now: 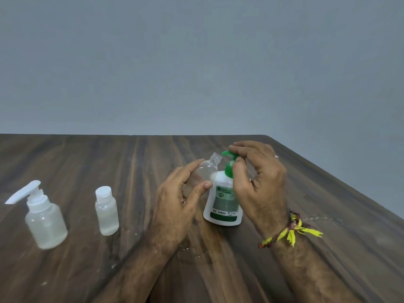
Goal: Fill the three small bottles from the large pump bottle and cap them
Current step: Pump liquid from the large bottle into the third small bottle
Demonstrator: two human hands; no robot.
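Grey wall [196,62] behind; dark wood-grain bench [109,270] seen from above, far right corner in view. Small pale flecks are scattered on the bench near the forearms.

Pump bottle [223,200], white with green label, stands upright right of centre. Its green pump head [228,157] is covered from above by the right hand [260,184]: fingers curled over the top of the pump, thumb by the collar. The hand is partly closed on the pump; how firmly it is pressed cannot be told. A ring [276,157] and a yellow-and-brown thread band [290,231] are noted on the right hand and wrist.

An uncapped clear bottle [206,169] is gripped in the left hand [179,204], tilted, its open neck brought up just beside the green spout. Fingers lie behind the body, thumb across the front.

Well apart at left, two more clear bottles stand upright: a capped bottle [106,211] with a flip cap, and a spray-pump bottle [44,219] with a white pump head, farthest left. Both appear to hold clear liquid; levels cannot be read.
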